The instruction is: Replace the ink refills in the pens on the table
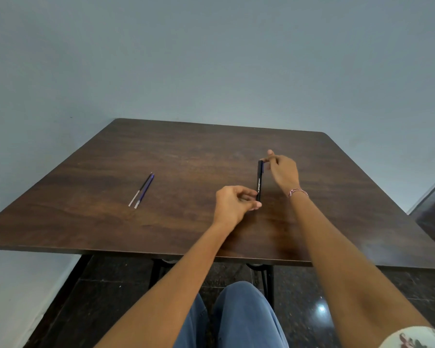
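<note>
- While our left hand [234, 200] is pinching the slim black pen [259, 180] low, our right hand [283, 172] is gripping its top, ready to open it.
- Two thin refills [141, 190] are waiting aside on the dark wooden worktop [186, 151].

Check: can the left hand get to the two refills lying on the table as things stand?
Probably yes, but not right away. The left hand is pinching the lower end of the black pen, so it must let go first. The two refills lie in the open to its left, with only bare table between.
</note>
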{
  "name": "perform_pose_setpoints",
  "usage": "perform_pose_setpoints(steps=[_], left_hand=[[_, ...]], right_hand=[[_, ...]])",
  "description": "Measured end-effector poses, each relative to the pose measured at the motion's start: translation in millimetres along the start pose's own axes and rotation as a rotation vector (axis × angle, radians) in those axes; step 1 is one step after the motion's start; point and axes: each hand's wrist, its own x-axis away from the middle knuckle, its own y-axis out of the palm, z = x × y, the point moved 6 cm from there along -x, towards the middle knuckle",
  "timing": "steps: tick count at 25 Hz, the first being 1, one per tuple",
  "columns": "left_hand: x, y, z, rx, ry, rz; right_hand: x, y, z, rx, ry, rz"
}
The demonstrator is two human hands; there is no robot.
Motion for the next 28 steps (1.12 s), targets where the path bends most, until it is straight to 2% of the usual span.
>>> perform_pose_setpoints(steps=[3,10,16,22,28], left_hand=[[1.1,21.1,7.6,-0.182,0.036,0.014],[4.0,64.5,23.2,-0.554,0.101,-0.018],[-2.6,79.4,22.1,-0.586,0.098,-0.004],[-3.1,84.7,23.9,-0.642,0.133,-0.010],[-5.7,85.2,23.1,-0.640,0.148,-0.025]], right_hand=[[-3.7,-16.5,21.4,0.124,0.050,-0.069],[-3.4,-30.1,55.8,0.146,0.110,-0.174],[-5.0,-26.9,71.0,0.147,0.133,-0.218],[-5.7,-22.9,80.3,0.174,0.144,-0.182],[-6.1,-24.3,79.1,0.226,0.074,-0.193]])
